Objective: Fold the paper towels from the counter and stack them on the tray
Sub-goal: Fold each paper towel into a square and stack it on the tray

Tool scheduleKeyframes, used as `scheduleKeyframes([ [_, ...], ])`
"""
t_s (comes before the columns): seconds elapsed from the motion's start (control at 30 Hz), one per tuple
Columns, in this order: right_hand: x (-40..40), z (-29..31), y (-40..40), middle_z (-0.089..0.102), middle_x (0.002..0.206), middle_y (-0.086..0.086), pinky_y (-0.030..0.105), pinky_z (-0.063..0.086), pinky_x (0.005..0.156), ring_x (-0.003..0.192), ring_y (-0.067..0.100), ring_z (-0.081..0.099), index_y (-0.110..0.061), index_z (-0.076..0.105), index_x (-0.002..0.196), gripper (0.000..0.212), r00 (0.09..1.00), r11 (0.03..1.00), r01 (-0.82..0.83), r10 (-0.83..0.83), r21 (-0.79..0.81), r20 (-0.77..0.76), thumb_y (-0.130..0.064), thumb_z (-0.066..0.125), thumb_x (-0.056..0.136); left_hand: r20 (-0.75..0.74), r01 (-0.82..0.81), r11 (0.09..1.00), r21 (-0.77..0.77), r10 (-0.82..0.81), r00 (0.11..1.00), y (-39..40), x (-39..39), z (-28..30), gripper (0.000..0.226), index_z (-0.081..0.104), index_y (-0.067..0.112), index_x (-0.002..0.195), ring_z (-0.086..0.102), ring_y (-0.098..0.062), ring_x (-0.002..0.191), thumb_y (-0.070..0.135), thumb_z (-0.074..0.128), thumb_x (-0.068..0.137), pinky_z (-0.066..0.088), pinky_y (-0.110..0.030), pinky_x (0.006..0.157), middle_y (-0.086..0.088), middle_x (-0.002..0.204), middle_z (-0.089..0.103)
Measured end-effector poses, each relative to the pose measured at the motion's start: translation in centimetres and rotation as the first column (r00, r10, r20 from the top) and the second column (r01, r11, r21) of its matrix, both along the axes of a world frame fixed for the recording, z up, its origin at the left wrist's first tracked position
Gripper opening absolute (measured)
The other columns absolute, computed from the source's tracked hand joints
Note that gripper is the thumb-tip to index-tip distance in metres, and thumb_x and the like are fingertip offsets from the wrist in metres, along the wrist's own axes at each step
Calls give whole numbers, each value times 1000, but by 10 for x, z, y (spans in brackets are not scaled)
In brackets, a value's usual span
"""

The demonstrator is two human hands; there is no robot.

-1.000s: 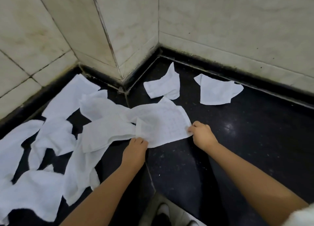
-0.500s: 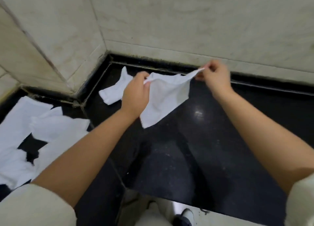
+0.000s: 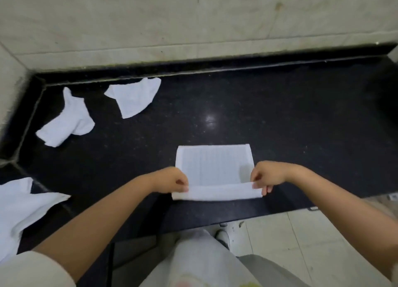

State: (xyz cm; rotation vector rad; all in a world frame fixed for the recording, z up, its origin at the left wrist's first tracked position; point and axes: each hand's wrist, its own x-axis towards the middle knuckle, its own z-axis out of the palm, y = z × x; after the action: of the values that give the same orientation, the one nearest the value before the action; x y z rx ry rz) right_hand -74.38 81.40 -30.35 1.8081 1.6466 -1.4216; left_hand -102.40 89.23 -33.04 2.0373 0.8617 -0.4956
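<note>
1. Black polished stone forms the counter (image 3: 269, 118), on which a white paper towel (image 3: 212, 163) is laid flat near the front edge.
2. The near edge of this towel is turned up and over into a narrow folded band (image 3: 217, 192), which is held at both ends.
3. The left end of the band is pinched by the left hand (image 3: 172, 180), with the fingers curled and the thumb pressed to the paper.
4. The right end is pinched by the right hand (image 3: 268, 175), the fingertips being hooked under the fold.
5. Both forearms are extended forward from the lower corners, converging on the towel.
6. Two crumpled towels (image 3: 133, 97) (image 3: 66, 122) are seen near the back wall (image 3: 193, 17), apart from each other.
7. More loose towels (image 3: 19, 209) are spread at the left edge.
8. No container can be made out in this view.
</note>
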Motion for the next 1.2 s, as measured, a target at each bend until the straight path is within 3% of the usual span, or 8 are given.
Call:
scheduleKeyframes([
  [0.1, 8, -2, 0, 61, 48, -15, 16, 48, 54, 60, 6, 65, -17, 55, 63, 30, 998, 998, 57, -58, -41, -31, -11, 49, 92, -163, 56, 987, -154, -81, 983, 0, 11, -7, 20, 64, 4, 97, 48, -4, 69, 17, 49, 94, 42, -12, 64, 9, 79, 53],
  [0.23, 18, -7, 20, 60, 58, -5, 19, 42, 52, 55, 6, 57, -15, 60, 86, 17, 992, 981, 119, -123, 153, 14, -8, 45, 91, -15, -134, 975, 175, 139, 990, 19, 22, -11, 18, 65, 3, 98, 48, -10, 81, 12, 50, 91, 36, -13, 65, 2, 89, 56],
  [0.33, 20, -23, 30, 62, 79, 5, 25, 43, 62, 74, 18, 59, -8, 60, 98, 16, 981, 940, 119, -161, 319, 106, -8, 46, 89, 61, -348, 873, 340, 349, 935, 30, 30, -18, 15, 63, 8, 96, 54, -16, 83, 15, 50, 92, 44, -27, 71, -6, 98, 64],
  [0.43, 22, -44, 35, 65, 104, 10, 33, 47, 77, 97, 26, 59, -6, 65, 99, 21, 954, 877, 141, -244, 459, 173, -8, 48, 88, 34, -368, 818, 441, 395, 918, 35, 38, -26, 18, 63, 11, 100, 59, -20, 95, 20, 49, 94, 47, -32, 81, -6, 106, 62],
  [0.6, 15, -64, 32, 54, 117, 11, 35, 48, 82, 113, 28, 45, -6, 66, 108, 27, 923, 789, 140, -323, 598, 210, -5, 45, 90, 1, -308, 774, 553, 369, 929, 34, 41, -43, 23, 64, 10, 108, 54, -21, 104, 20, 47, 95, 49, -32, 84, -7, 114, 57],
  [0.77, 13, -72, 32, 50, 129, 9, 36, 47, 91, 120, 26, 40, -5, 62, 113, 28, 932, 799, 99, -283, 594, 226, -8, 44, 92, 13, -295, 757, 583, 355, 935, 27, 38, -51, 22, 61, 9, 108, 55, -20, 101, 19, 46, 94, 46, -30, 80, -6, 111, 59],
  [1.07, 24, -63, 50, 57, 110, 10, 27, 45, 78, 96, 24, 57, -5, 64, 98, 20, 958, 847, 63, -199, 528, 206, -3, 48, 88, -17, -247, 786, 567, 310, 950, 25, 36, -55, 27, 57, 7, 115, 47, -20, 109, 16, 40, 96, 45, -30, 81, -8, 118, 48],
  [1.2, 24, -49, 57, 61, 122, 10, 25, 43, 89, 111, 23, 55, -6, 61, 115, 32, 975, 858, 44, -149, 512, 165, -1, 45, 88, 49, -279, 763, 583, 310, 949, 32, 31, -41, 25, 61, 9, 110, 49, -20, 105, 15, 44, 94, 46, -29, 79, -7, 116, 50],
])
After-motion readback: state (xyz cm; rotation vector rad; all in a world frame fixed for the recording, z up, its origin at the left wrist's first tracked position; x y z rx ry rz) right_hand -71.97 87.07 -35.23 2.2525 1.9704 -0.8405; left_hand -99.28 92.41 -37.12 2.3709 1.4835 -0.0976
